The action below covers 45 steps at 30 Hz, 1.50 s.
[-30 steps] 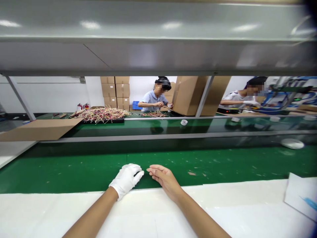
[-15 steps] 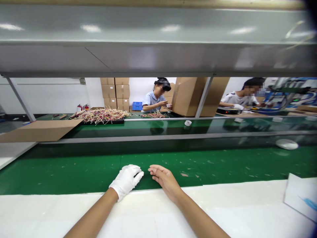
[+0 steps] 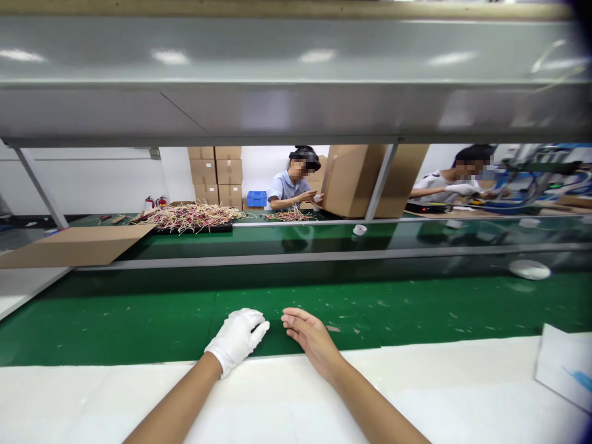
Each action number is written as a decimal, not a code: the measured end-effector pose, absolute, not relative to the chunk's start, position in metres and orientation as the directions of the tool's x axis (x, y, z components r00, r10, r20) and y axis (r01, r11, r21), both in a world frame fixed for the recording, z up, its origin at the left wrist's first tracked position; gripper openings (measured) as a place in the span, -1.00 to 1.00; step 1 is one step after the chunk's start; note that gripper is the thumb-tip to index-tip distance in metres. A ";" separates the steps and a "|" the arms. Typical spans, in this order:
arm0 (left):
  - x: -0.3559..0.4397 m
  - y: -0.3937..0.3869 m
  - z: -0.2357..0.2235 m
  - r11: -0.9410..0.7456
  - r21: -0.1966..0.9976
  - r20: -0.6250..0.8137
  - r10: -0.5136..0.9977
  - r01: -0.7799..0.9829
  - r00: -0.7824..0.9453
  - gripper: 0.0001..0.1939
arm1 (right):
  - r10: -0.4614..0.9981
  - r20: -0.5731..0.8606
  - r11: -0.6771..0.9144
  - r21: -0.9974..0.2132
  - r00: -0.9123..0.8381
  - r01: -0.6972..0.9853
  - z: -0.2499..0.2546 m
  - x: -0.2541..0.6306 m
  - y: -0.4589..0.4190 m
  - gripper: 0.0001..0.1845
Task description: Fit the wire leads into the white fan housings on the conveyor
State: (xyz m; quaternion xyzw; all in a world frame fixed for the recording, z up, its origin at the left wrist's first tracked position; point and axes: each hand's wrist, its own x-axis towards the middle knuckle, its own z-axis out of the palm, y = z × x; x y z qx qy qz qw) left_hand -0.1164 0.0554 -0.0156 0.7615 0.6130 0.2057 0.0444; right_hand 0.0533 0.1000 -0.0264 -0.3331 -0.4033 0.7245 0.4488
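My left hand (image 3: pixel 237 339), in a white glove, rests at the near edge of the green conveyor belt (image 3: pixel 152 320). Its fingers are loosely bent, the thumb stands apart from them, and I see nothing in its grasp. Facing it across a small gap is my right hand (image 3: pixel 313 340), bare, with fingers loosely curved and no object in them. Both wrists lie over the white work surface (image 3: pixel 296 401). Farther off to the right, a round white item (image 3: pixel 530 269) lies on the same belt.
A second belt (image 3: pixel 259 237) behind carries small white pieces (image 3: pixel 359 230). Beyond it lie a heap of thin wires (image 3: pixel 194 216), a large cardboard box (image 3: pixel 354 182) and two co-workers. Cardboard (image 3: pixel 78 243) juts in at left; a white sheet (image 3: pixel 564 364) is at right. A shelf (image 3: pixel 296 111) spans overhead.
The round white item and the flecks on the near belt have shifted left. Small white pieces on the far belt have moved right. My hands have hardly moved.
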 end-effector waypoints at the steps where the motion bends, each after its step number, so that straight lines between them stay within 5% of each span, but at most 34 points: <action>1: -0.116 0.055 -0.016 -0.242 0.322 0.258 0.952 0.915 0.161 -0.65 | 0.919 -0.120 -0.271 -0.884 -0.375 -0.382 -0.026 0.053 0.100 -0.75; 12: -0.117 0.054 -0.015 -0.244 0.329 0.249 0.954 0.912 0.166 -0.61 | 0.933 -0.059 -0.211 -0.888 -0.355 -0.407 -0.025 0.052 0.098 -0.64; 17: -0.117 0.054 -0.017 -0.230 0.332 0.269 0.953 0.915 0.141 -0.62 | 0.924 -0.023 -0.187 -0.899 -0.382 -0.397 -0.030 0.052 0.100 -0.74; 45: -0.117 0.055 -0.016 -0.232 0.338 0.258 0.955 0.912 0.147 -0.64 | 0.901 -0.057 -0.218 -0.917 -0.430 -0.335 -0.025 0.052 0.097 -0.71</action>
